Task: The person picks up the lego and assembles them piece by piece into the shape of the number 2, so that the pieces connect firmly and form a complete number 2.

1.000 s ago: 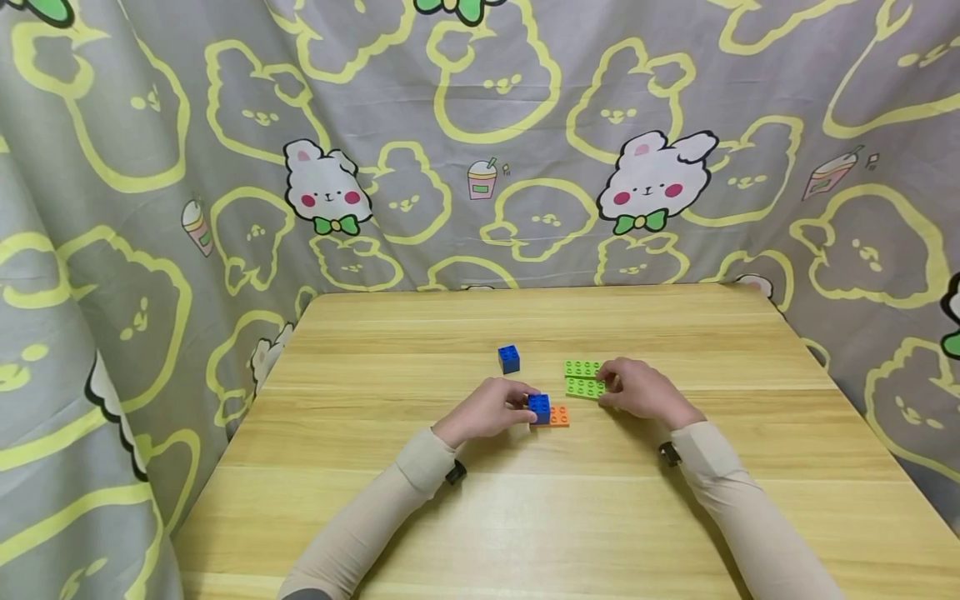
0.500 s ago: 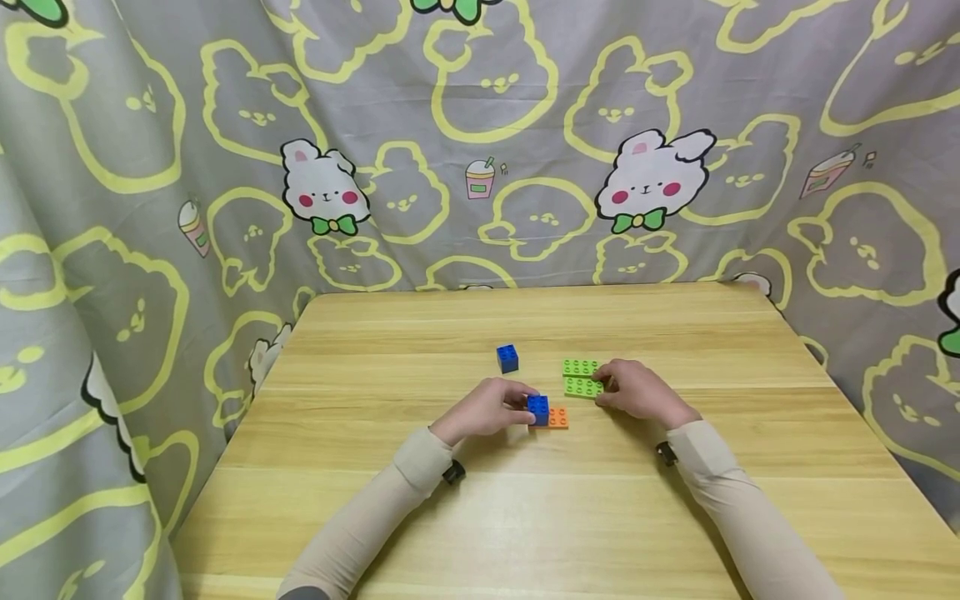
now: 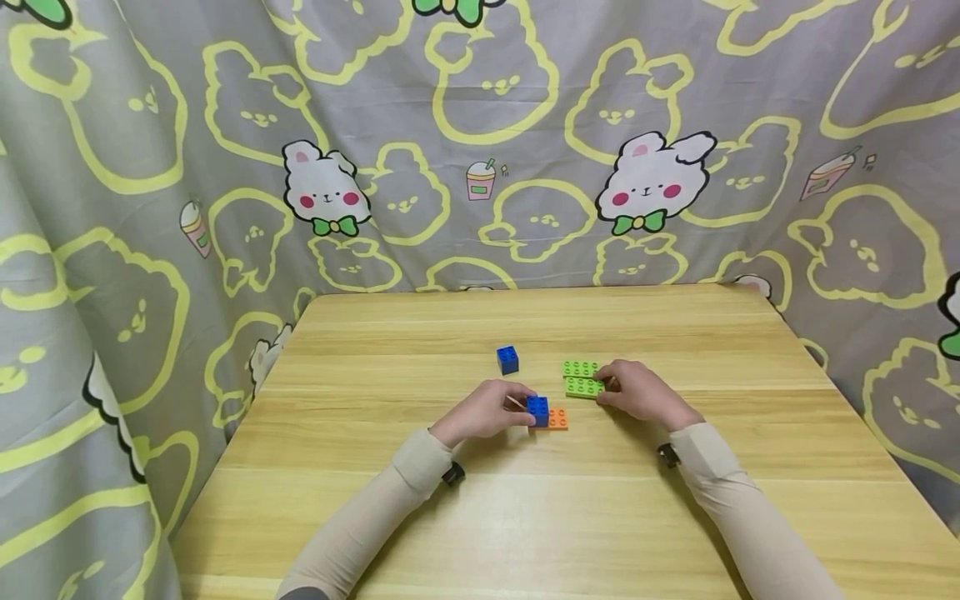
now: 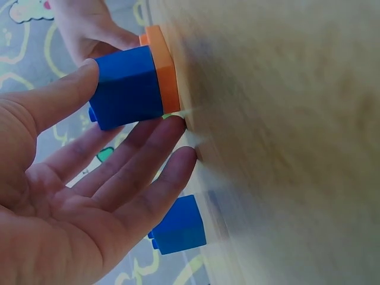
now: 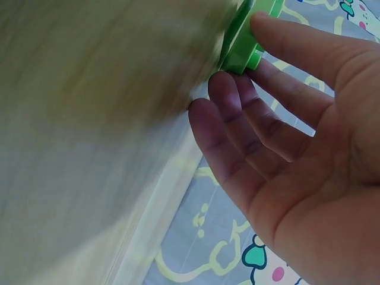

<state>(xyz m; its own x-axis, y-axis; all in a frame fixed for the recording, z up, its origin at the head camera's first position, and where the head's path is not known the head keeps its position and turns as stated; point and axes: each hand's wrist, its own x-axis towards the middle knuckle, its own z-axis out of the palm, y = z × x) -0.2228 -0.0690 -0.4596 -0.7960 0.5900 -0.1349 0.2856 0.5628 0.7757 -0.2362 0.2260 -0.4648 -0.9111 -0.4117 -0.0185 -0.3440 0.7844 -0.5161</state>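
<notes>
In the head view my left hand (image 3: 486,410) pinches a blue building brick (image 3: 537,411) that sits on the left half of a flat orange brick (image 3: 558,418). The left wrist view shows the thumb against the blue brick (image 4: 127,89) and the orange brick (image 4: 165,71) under it, close to the tabletop. My right hand (image 3: 637,390) holds the right end of the nearer of two flat green bricks (image 3: 583,387); the farther green brick (image 3: 581,368) lies right behind it. In the right wrist view the thumb touches a green brick (image 5: 243,50). Fingers partly hide the green bricks' right ends.
A second blue brick (image 3: 507,360) stands alone behind my left hand, left of the green bricks. Everything lies on a wooden table (image 3: 570,533). A patterned grey curtain (image 3: 420,100) hangs behind the table and along its sides.
Both hands stay almost still on their bricks. The bricks keep their places; only a slight shift of the head view shows.
</notes>
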